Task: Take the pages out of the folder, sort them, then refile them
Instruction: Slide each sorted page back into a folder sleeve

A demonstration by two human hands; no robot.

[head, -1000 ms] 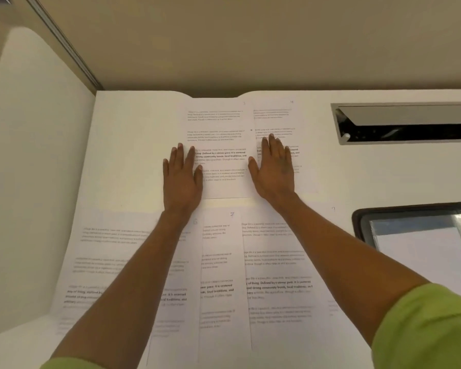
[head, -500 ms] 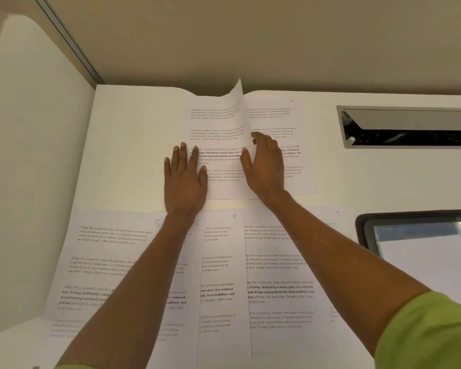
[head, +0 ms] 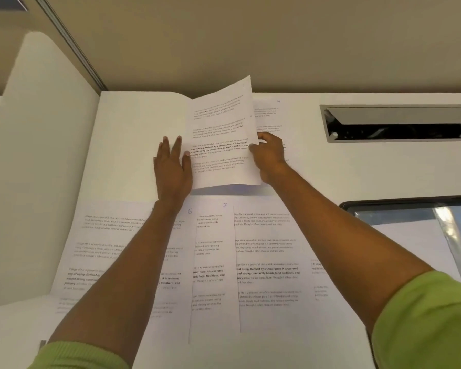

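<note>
A printed page point(head: 221, 134) is raised off the white desk point(head: 133, 134) at the far middle, its right side lifted higher. My right hand point(head: 268, 153) pinches that page at its right edge. My left hand point(head: 172, 169) lies flat with straight fingers at the page's left edge. Another page point(head: 270, 113) lies on the desk under and to the right of the lifted one. Several numbered pages point(head: 264, 262) lie overlapping in a row near me, two marked 6 and 7. The folder point(head: 415, 235), dark-rimmed with a clear sleeve, lies open at the right.
A white divider panel point(head: 37, 155) stands along the left side. A metal-lined cable slot point(head: 399, 123) is cut into the desk at the back right. A beige wall runs behind the desk's far edge.
My right hand went from lying flat on the far pages to pinching the top page's right edge and lifting it off the desk. My left hand stayed flat at its left side.
</note>
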